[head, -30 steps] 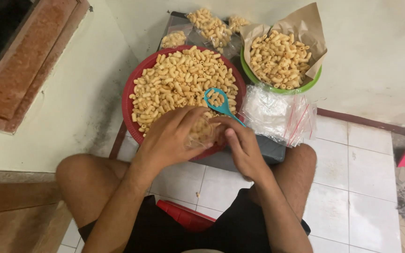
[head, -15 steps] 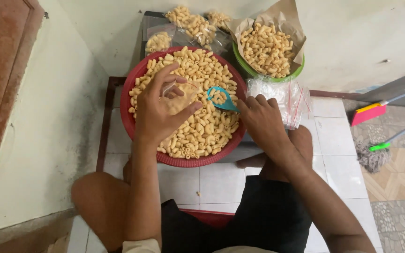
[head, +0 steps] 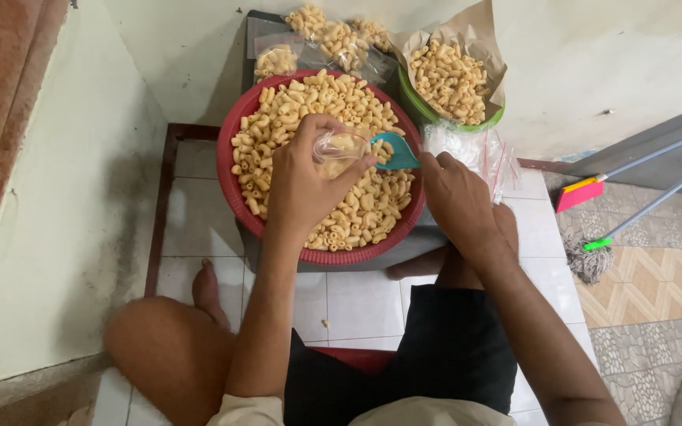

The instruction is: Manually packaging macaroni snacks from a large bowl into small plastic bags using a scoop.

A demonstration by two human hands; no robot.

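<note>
**A:** ok what've I got on the head cam rn? L hand (head: 303, 183) is up over the red basin (head: 234, 197), fingers curled round a small clear bag (head: 333, 146), pinching its mouth wide.

**B:** and the R one?

**A:** R hand (head: 455, 193) is closed on a teal scoop (head: 395, 150). Scoop tip sits right at the bag mouth, touching it or nearly so, can't tell which. Looks like some snacks are already in the bag, but it's too see-thru to be sure.

**B:** where's the bag relative to the basin?

**A:** held above the middle of it, over the pile of curly tan snacks (head: 309, 102). Basin's between my knees, on a low dark stand.

**B:** other stuff?

**A:** green bowl (head: 412, 102) lined w/ brown paper, more snacks in it, just behind-right of the basin. Stack of empty clear bags (head: 467, 150) beside my R hand. A few filled bags (head: 333, 35) at the back by the wall. Mop (head: 593, 252) and broom on the floor, far right.
</note>
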